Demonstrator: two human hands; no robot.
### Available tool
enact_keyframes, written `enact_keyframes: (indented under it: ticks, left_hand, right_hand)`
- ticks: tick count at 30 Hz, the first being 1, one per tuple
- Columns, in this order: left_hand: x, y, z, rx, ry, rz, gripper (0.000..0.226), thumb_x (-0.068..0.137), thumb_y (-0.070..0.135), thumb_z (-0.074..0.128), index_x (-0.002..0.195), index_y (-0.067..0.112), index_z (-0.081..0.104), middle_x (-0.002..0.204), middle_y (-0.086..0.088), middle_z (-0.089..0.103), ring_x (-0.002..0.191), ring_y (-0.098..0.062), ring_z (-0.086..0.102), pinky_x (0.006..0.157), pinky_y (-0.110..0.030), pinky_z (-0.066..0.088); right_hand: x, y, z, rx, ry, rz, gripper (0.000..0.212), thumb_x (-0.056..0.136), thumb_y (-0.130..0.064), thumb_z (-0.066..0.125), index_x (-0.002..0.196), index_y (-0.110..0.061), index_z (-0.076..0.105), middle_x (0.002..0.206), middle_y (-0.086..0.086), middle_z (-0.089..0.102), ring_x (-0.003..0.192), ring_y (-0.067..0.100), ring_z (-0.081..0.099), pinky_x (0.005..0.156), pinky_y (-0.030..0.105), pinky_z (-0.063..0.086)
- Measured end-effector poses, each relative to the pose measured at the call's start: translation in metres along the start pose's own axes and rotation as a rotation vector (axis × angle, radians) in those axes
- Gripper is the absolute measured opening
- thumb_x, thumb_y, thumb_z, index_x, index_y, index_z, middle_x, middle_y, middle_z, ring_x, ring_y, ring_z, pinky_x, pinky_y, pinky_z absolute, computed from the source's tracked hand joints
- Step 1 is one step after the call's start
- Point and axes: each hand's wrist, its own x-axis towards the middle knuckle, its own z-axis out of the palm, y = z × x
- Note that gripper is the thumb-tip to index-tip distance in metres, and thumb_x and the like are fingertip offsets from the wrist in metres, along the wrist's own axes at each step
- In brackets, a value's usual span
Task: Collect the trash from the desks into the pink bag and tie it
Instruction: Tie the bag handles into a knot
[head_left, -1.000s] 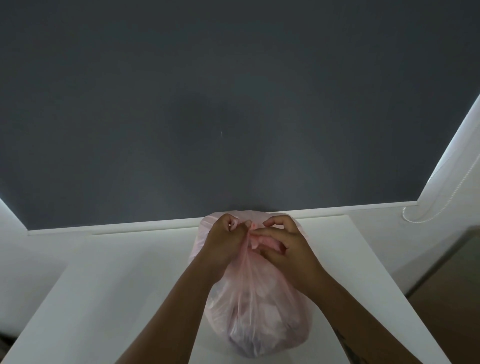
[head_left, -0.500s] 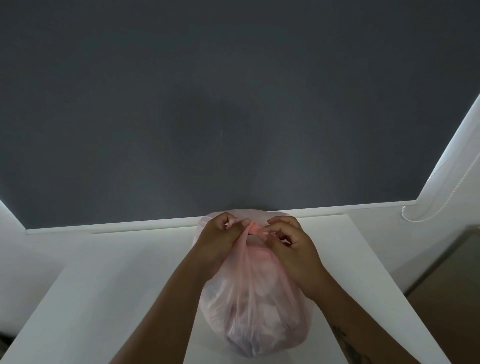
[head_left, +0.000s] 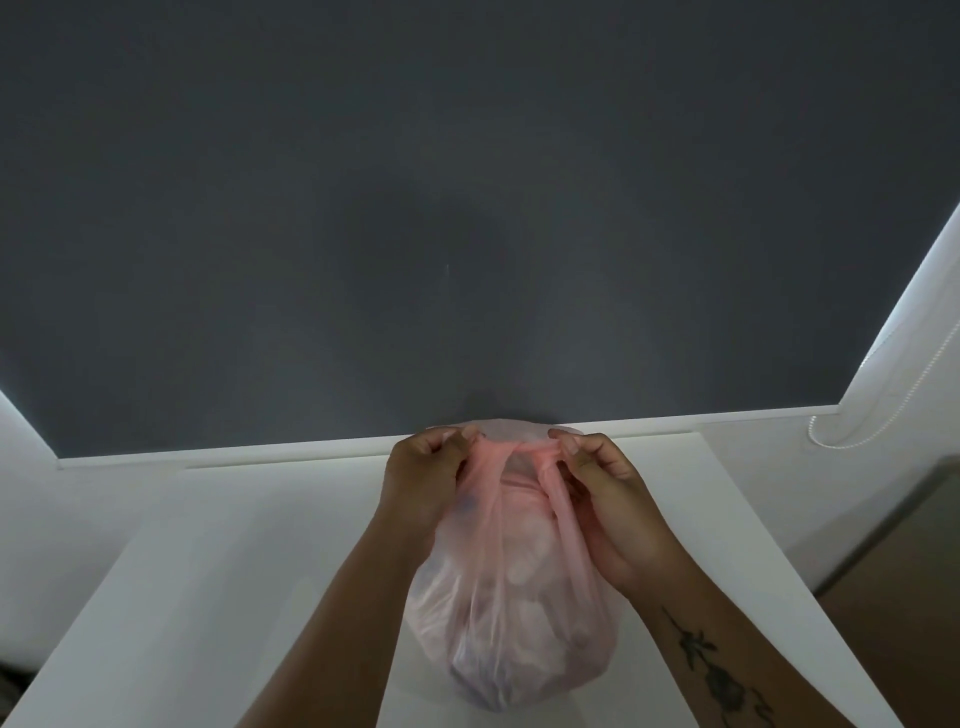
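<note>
Pink bag (head_left: 511, 613), full, sits on white desk (head_left: 208, 571), lower centre of frame. Left hand (head_left: 423, 480) and right hand (head_left: 605, 486) each pinch a gathered top strand, stretched between them. Collecting looks finished; knot not yet closed.

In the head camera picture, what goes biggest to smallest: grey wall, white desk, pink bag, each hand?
1. dark grey wall
2. flat white desk
3. translucent pink plastic bag
4. left hand and right hand: they look alike, so tied.

Head view looks down, close over the desk (head_left: 234, 571).
</note>
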Motion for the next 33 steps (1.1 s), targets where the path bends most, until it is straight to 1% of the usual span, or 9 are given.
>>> enact_keyframes:
  ticks: [3, 7, 14, 23, 25, 26, 28, 30, 33]
  left_hand:
    - [-0.001, -0.003, -0.003, 0.052, 0.111, 0.038, 0.041, 0.096, 0.034, 0.062, 0.076, -0.001, 0.065, 0.062, -0.001, 0.053, 0.064, -0.019, 0.044, 0.062, -0.029, 0.040]
    - [-0.001, -0.007, -0.010, 0.098, 0.192, 0.046, 0.040, 0.095, 0.033, 0.063, 0.061, 0.012, 0.061, 0.055, 0.011, 0.054, 0.062, -0.016, 0.046, 0.063, -0.029, 0.040]
    - [0.001, -0.029, -0.037, -0.011, 0.269, -0.011, 0.027, 0.094, 0.030, 0.067, 0.072, 0.016, 0.073, 0.073, 0.002, 0.072, 0.075, -0.020, 0.063, 0.076, -0.034, 0.051]
    - [0.010, -0.057, -0.053, -0.097, 0.344, -0.083, 0.029, 0.098, 0.030, 0.061, 0.081, 0.008, 0.069, 0.079, -0.004, 0.063, 0.078, -0.022, 0.054, 0.070, -0.030, 0.044]
    - [0.011, -0.059, -0.057, -0.095, 0.271, -0.054, 0.032, 0.098, 0.044, 0.057, 0.100, 0.015, 0.069, 0.097, 0.000, 0.067, 0.093, -0.020, 0.060, 0.080, -0.032, 0.048]
    - [0.010, -0.058, -0.059, -0.150, 0.216, -0.047, 0.044, 0.095, 0.058, 0.052, 0.119, 0.025, 0.065, 0.118, 0.003, 0.066, 0.111, -0.019, 0.059, 0.093, -0.036, 0.049]
    - [0.010, -0.056, -0.062, -0.291, 0.117, -0.084, 0.079, 0.081, 0.083, 0.034, 0.151, 0.046, 0.032, 0.158, 0.008, 0.036, 0.144, -0.019, 0.036, 0.116, -0.047, 0.032]
    - [0.010, -0.053, -0.062, -0.363, 0.069, -0.124, 0.092, 0.071, 0.090, 0.023, 0.154, 0.052, 0.012, 0.166, 0.010, 0.014, 0.152, -0.018, 0.017, 0.121, -0.051, 0.020]
    - [0.008, -0.052, -0.060, -0.368, 0.050, -0.141, 0.095, 0.069, 0.087, 0.021, 0.155, 0.049, 0.010, 0.166, 0.010, 0.010, 0.153, -0.018, 0.014, 0.121, -0.050, 0.021]
  right_hand:
    - [0.003, 0.000, -0.001, 0.045, 0.011, 0.011, 0.018, 0.098, -0.012, 0.052, 0.107, -0.002, 0.065, 0.105, 0.007, 0.072, 0.084, 0.015, 0.070, 0.074, 0.027, 0.058]
    - [0.005, -0.001, -0.002, 0.046, 0.015, 0.019, 0.025, 0.099, -0.013, 0.051, 0.115, 0.002, 0.062, 0.114, 0.015, 0.071, 0.098, 0.023, 0.069, 0.084, 0.031, 0.058]
    - [0.007, -0.008, -0.011, -0.001, 0.133, 0.018, 0.019, 0.099, -0.013, 0.052, 0.089, -0.006, 0.066, 0.084, 0.009, 0.073, 0.076, 0.015, 0.070, 0.066, 0.022, 0.057]
    - [0.012, 0.007, -0.012, -0.311, 0.278, -0.099, 0.018, 0.097, -0.026, 0.058, 0.091, -0.012, 0.066, 0.090, 0.006, 0.071, 0.091, 0.019, 0.063, 0.084, 0.029, 0.050]
    - [0.010, 0.004, -0.010, -0.474, 0.273, -0.186, 0.018, 0.096, -0.036, 0.057, 0.100, -0.022, 0.067, 0.100, -0.002, 0.071, 0.099, 0.016, 0.063, 0.085, 0.028, 0.050]
    - [0.009, 0.003, -0.008, -0.539, 0.246, -0.194, 0.020, 0.095, -0.043, 0.055, 0.108, -0.030, 0.066, 0.109, -0.008, 0.068, 0.106, 0.014, 0.061, 0.086, 0.028, 0.049]
    - [0.007, 0.005, -0.005, -0.650, 0.172, -0.147, 0.043, 0.090, -0.060, 0.048, 0.130, -0.044, 0.053, 0.130, -0.016, 0.055, 0.120, 0.011, 0.053, 0.097, 0.032, 0.047]
    - [0.007, 0.013, -0.006, -0.694, 0.173, -0.125, 0.069, 0.078, -0.078, 0.042, 0.142, -0.052, 0.036, 0.146, -0.014, 0.043, 0.133, 0.012, 0.043, 0.110, 0.036, 0.037]
    - [0.005, 0.026, -0.010, -0.642, 0.197, -0.116, 0.076, 0.075, -0.077, 0.039, 0.145, -0.056, 0.019, 0.157, -0.006, 0.033, 0.140, 0.020, 0.038, 0.114, 0.037, 0.031]
